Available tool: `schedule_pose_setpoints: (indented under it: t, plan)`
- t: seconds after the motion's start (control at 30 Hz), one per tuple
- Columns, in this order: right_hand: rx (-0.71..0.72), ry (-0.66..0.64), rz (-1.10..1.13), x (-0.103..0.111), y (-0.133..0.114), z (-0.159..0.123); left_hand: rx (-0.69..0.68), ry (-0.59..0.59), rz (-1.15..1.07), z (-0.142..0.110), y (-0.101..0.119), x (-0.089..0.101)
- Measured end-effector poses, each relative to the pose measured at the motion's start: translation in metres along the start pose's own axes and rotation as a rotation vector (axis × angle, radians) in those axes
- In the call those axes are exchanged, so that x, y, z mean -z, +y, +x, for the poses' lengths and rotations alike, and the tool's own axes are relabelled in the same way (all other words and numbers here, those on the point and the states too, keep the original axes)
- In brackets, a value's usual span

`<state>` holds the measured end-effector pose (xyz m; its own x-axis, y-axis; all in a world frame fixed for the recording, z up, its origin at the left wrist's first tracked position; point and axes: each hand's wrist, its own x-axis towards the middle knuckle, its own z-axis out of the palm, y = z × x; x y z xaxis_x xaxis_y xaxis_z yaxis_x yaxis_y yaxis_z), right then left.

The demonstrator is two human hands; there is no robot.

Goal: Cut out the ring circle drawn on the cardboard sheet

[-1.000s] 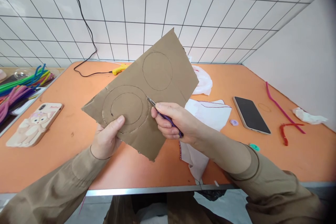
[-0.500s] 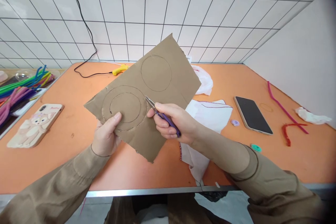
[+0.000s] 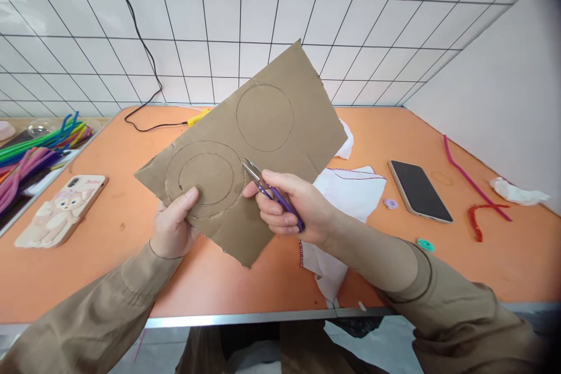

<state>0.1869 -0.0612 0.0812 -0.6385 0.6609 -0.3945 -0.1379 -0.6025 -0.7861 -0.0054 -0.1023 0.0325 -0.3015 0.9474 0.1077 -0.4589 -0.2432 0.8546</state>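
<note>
A brown sheet of cardboard [image 3: 302,134] is held up and tilted above the orange table. Drawn on it are two circles, the lower left one with a smaller ring inside. My left hand [image 3: 175,222] grips its lower left edge, thumb on top near the inner ring and the other fingers hidden behind. In my right hand [image 3: 293,204] is a pair of scissors [image 3: 280,198] with purple handles. Their blades are slightly apart at the right side of the lower circle's outline, where a cut line runs along the bottom of that circle.
A white cloth [image 3: 350,193] with dark red stitching lies behind my right hand. To the right are a dark-screened phone [image 3: 421,191] and red pipe cleaners [image 3: 475,222]. A phone case [image 3: 61,210] and bundled pipe cleaners [image 3: 30,158] lie left. A yellow corded tool [image 3: 198,117] is partly hidden.
The cardboard has turned and tilted slightly, its upper right corner now higher and farther right. The scissor blades have parted a little at the circle's edge.
</note>
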Motion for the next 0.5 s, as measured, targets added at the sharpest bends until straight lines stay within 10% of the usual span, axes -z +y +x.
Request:
schedule_pose_setpoints:
  t: [0.5]
  plan:
    - [0.036,-0.025,-0.016,-0.0019,-0.0002,-0.0028,-0.024,-0.016,-0.007,-0.0021,0.0029,0.0002]
